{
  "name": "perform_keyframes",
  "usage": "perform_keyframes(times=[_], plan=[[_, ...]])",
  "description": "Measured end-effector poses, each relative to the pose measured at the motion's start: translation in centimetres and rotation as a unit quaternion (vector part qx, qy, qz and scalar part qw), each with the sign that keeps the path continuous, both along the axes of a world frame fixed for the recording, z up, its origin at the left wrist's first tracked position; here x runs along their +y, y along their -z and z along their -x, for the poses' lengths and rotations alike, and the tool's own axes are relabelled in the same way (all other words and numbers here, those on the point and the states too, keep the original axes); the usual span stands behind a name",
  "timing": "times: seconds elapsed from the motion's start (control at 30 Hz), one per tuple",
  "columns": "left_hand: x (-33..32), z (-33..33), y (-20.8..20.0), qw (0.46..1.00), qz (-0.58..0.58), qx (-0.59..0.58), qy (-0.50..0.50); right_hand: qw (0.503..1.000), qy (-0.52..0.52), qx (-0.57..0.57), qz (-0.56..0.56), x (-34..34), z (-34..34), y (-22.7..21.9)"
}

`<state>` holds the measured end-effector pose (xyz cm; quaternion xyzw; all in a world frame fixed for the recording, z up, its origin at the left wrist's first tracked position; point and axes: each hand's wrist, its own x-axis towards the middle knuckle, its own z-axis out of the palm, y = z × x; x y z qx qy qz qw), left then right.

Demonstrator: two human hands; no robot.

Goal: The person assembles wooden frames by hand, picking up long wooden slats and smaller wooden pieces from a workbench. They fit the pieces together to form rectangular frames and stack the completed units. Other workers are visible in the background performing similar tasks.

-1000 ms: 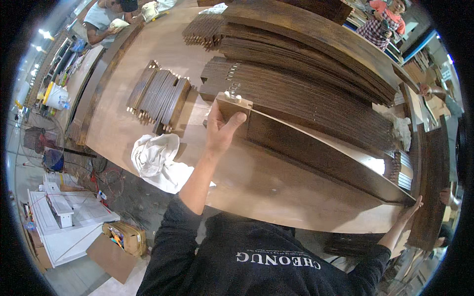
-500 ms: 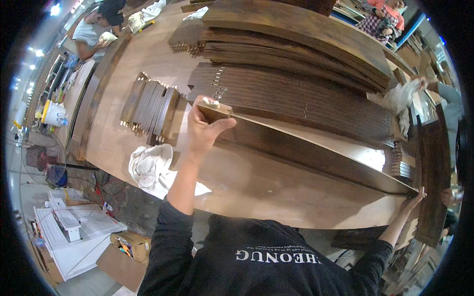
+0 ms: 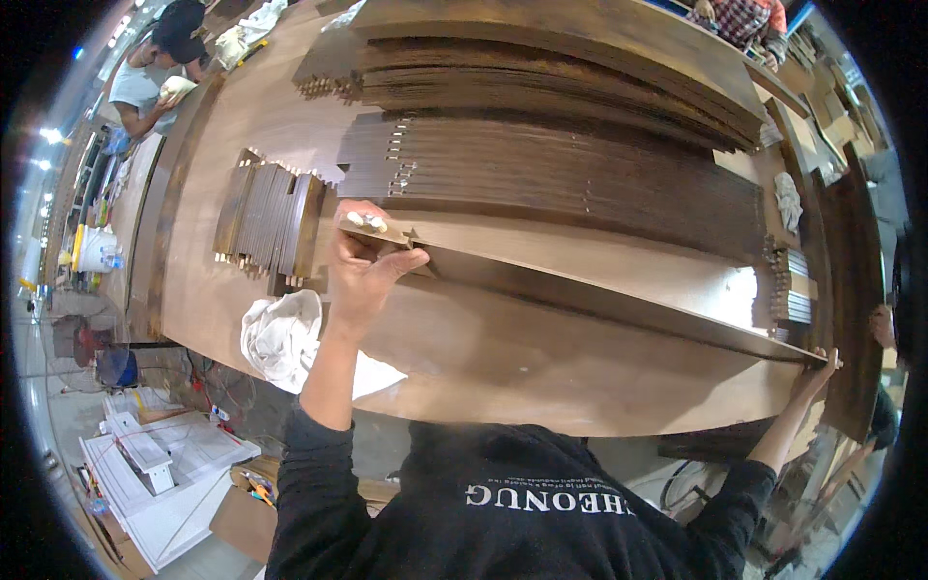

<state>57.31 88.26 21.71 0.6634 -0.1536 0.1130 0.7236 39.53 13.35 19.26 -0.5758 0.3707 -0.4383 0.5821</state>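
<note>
Between my two hands I hold a long dark-brown wooden board [image 3: 541, 288], set on edge above the light table [image 3: 464, 387]. My left hand [image 3: 360, 275] is closed around its left end, the thumb on the near side, where pale dowels [image 3: 367, 222] stick out. At the far right end my right hand [image 3: 820, 375] grips the board, its fingers partly hidden. Beside my left forearm lies a crumpled white cloth [image 3: 280, 329]. Just beyond the board sits a row of dark boards [image 3: 580, 179] packed side by side, with small bright slots near their left ends.
Short dark slats with dowels [image 3: 266, 217] stand bundled on the left. More long boards [image 3: 561, 43] are stacked behind. One person [image 3: 145, 82] bends at the far left; another [image 3: 739, 19] is at the back right. Another person's hand [image 3: 882, 326] touches a dark board at right.
The board and my left hand have shifted left in view, partly as the view turned. At the right, another person's hand has left a white cloth, which now lies on the table.
</note>
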Motion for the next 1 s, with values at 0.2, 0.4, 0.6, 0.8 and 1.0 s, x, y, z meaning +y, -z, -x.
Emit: perform_keyframes(times=[0.2, 0.4, 0.6, 0.8, 1.0], plan=[[-0.2, 0.9, 1.7, 0.996, -0.007, -0.055, -0.07, 0.999, -0.003, 0.012, -0.04, -2.6, 0.8, 0.6], [-0.6, -0.1, 0.6, 0.985, 0.12, 0.06, -0.105, 0.998, -0.004, -0.007, -0.056, -4.6, 1.5, 1.1], [-1.4, 1.0, 1.1, 0.997, 0.041, -0.028, -0.064, 0.999, -0.03, -0.004, -0.037, -2.7, 1.2, -0.3], [-1.6, 2.0, 1.5, 0.991, 0.109, -0.023, -0.072, 0.995, -0.077, 0.066, 0.02, -5.3, 0.9, -0.3], [-2.6, 1.6, 0.0, 0.992, 0.112, 0.029, -0.041, 0.993, -0.004, 0.045, 0.11, 2.3, -1.7, -2.4]])
